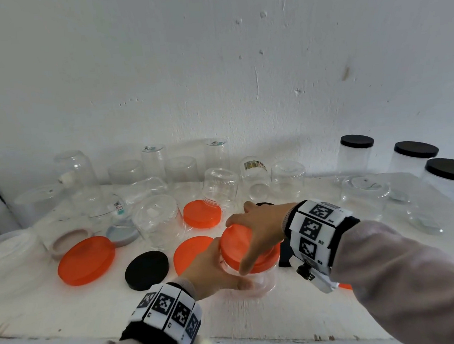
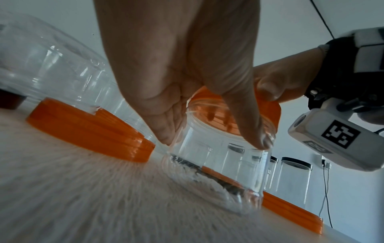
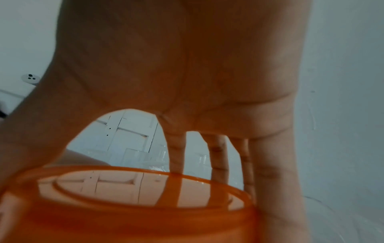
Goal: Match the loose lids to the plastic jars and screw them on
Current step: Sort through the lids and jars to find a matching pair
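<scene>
A small clear plastic jar (image 1: 257,278) stands upright near the table's front edge. My left hand (image 1: 214,269) grips its body from the left, thumb and fingers wrapped round it (image 2: 218,156). An orange lid (image 1: 242,247) sits on the jar's mouth, slightly tilted. My right hand (image 1: 256,229) holds this lid from above, with its thumb on the near rim and its fingers over the far rim. The right wrist view shows the lid (image 3: 133,207) under my palm. Loose lids lie to the left: a large orange one (image 1: 86,260), a black one (image 1: 146,270), two more orange ones (image 1: 202,214) (image 1: 191,253).
Several clear jars stand upside down across the back of the white table (image 1: 69,311), one being (image 1: 158,223). Three jars with black lids (image 1: 357,150) stand at the back right. A grey lid (image 1: 69,240) and a bluish one (image 1: 122,233) lie left. A wall rises behind.
</scene>
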A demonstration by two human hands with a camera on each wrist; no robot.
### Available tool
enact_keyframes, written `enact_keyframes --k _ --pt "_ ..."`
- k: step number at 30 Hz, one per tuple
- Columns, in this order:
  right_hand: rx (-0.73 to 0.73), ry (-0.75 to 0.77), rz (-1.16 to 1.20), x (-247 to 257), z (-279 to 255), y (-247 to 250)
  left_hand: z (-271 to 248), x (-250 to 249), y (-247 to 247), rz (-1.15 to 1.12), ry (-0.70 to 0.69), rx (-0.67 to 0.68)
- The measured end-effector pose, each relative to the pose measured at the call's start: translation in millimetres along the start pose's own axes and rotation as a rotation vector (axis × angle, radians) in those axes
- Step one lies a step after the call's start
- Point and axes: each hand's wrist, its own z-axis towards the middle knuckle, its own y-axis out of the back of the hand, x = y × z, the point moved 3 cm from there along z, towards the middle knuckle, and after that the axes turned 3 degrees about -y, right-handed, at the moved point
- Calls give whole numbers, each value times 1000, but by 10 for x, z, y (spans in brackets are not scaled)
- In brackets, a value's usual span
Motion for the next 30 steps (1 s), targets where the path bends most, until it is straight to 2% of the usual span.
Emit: enact_keyframes --k 22,30 --pt "-50 22 -43 8 35 -61 11 1 5 37 2 24" --pt "-7 100 -49 20 -24 -18 27 17 2 65 -27 8"
